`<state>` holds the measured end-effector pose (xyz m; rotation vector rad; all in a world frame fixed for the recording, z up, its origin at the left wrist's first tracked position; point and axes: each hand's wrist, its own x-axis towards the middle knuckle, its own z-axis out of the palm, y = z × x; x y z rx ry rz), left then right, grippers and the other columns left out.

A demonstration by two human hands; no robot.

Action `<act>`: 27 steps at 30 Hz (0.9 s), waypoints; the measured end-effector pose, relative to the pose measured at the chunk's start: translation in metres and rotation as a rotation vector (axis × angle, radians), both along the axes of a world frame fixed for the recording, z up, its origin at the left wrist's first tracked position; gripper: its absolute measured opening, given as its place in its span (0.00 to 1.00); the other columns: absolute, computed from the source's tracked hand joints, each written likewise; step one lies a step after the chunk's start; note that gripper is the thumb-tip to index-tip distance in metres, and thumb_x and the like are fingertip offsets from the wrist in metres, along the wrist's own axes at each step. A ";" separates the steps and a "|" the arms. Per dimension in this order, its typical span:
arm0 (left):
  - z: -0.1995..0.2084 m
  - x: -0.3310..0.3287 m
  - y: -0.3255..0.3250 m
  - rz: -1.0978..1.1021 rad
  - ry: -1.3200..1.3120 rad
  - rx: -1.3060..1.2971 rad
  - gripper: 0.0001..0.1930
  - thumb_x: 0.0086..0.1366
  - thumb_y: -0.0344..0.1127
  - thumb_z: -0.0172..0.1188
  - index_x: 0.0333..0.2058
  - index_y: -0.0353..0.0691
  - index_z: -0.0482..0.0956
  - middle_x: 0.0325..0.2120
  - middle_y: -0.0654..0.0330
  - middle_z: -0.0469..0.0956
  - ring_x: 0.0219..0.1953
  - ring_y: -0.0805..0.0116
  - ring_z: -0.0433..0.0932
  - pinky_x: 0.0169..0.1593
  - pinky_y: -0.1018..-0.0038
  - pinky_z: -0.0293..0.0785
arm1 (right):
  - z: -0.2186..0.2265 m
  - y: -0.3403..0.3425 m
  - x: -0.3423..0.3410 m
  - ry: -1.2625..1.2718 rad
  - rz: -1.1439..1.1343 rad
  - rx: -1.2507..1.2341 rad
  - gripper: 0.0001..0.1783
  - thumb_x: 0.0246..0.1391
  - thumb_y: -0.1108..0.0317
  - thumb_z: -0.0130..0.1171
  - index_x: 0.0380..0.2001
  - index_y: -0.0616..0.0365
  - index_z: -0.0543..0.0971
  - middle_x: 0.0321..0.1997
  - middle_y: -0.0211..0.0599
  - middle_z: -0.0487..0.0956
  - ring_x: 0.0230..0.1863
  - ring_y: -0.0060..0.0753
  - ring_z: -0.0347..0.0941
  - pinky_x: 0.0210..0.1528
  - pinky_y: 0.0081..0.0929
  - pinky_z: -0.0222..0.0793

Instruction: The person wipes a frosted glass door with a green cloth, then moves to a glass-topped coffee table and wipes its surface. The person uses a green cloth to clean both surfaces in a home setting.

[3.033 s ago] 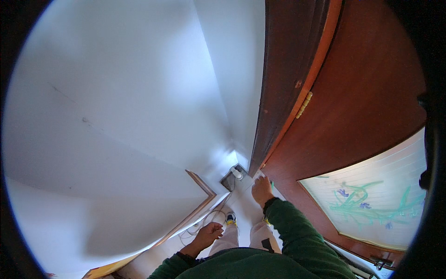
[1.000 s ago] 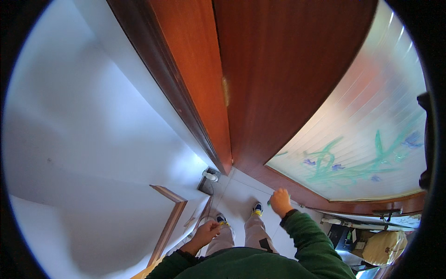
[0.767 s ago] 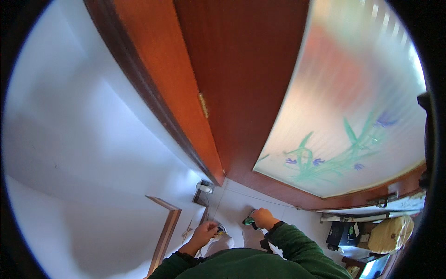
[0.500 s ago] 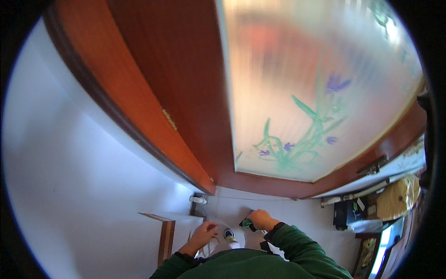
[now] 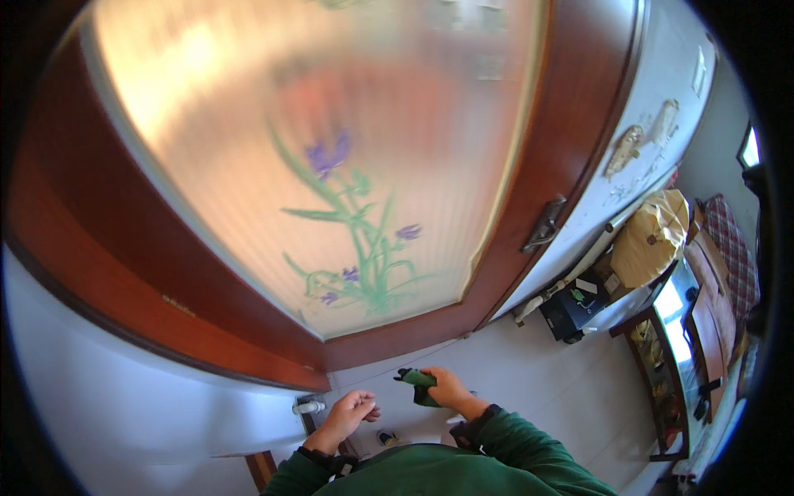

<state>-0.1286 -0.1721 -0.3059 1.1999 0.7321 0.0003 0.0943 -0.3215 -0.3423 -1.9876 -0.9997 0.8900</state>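
Observation:
A crumpled green and black cloth [image 5: 422, 387] is gripped in my right hand [image 5: 449, 390], which I hold out in front of my body above the floor. Its folds droop below the fingers, and I cannot make out its exact kind. To the left of it my left hand [image 5: 354, 413] hovers with its fingers curled in, and nothing shows in them. A small gap separates the two hands. Beyond them stands a closed reddish-brown door [image 5: 579, 91] with a ribbed glass pane [image 5: 240, 190] painted with purple flowers and green leaves.
The door has a dark metal handle [image 5: 544, 225]. At right are a black box [image 5: 571, 312], a yellow bag [image 5: 651, 237] and a glass-topped wooden cabinet [image 5: 645, 376]. A white wall [image 5: 124, 388] runs along the left, with a white pipe fitting [image 5: 309, 407] low down.
My view has swung to the right, so the door sits further left and more of the cabinet shows. The right hand still holds the cloth, more of which is visible.

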 end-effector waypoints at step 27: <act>0.105 0.339 -0.095 -0.020 -0.536 0.316 0.18 0.66 0.30 0.56 0.53 0.40 0.65 0.45 0.63 0.71 0.47 0.72 0.71 0.53 0.74 0.69 | 0.157 -0.088 0.205 -0.286 0.011 0.718 0.39 0.39 0.72 0.69 0.57 0.61 0.66 0.59 0.50 0.68 0.58 0.57 0.64 0.58 0.44 0.64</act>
